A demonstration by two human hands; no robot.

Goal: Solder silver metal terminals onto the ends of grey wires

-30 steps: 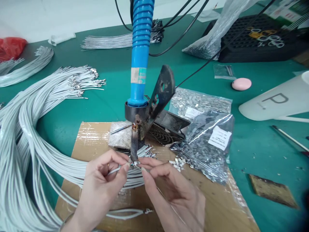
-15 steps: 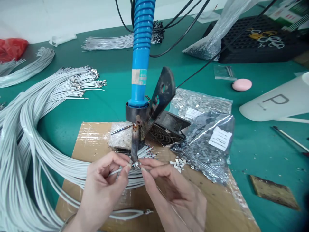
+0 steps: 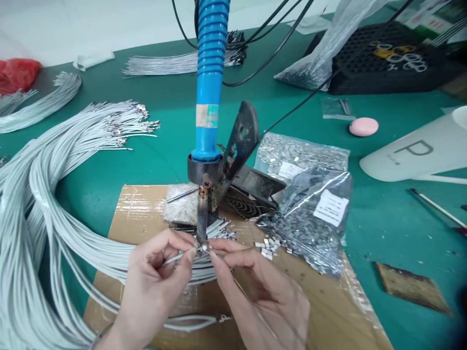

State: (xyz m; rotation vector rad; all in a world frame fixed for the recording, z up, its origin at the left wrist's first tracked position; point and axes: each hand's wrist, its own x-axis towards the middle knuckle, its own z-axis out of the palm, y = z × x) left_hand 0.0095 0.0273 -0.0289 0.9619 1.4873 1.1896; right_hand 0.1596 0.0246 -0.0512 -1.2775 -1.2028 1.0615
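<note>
A blue-handled soldering iron [image 3: 207, 102] stands tip-down in a dark metal stand [image 3: 241, 160], its tip [image 3: 202, 218] just above my fingers. My left hand [image 3: 156, 282] pinches the end of a white wire [image 3: 175, 258] and holds it at the tip. My right hand [image 3: 259, 296] pinches a thin solder strand [image 3: 251, 304] and a small metal piece against the same spot. Both hands hover over a taped cardboard sheet [image 3: 328, 311].
Large bundles of white wires [image 3: 47, 194] curve over the green table at left. Two bags of small metal terminals [image 3: 310, 214] lie right of the stand. A pink oval object [image 3: 364, 126], a white plastic part [image 3: 419, 153], a black tray [image 3: 386, 53] sit further right.
Both hands stay at the iron's tip with only tiny finger shifts. The view has drifted slightly.
</note>
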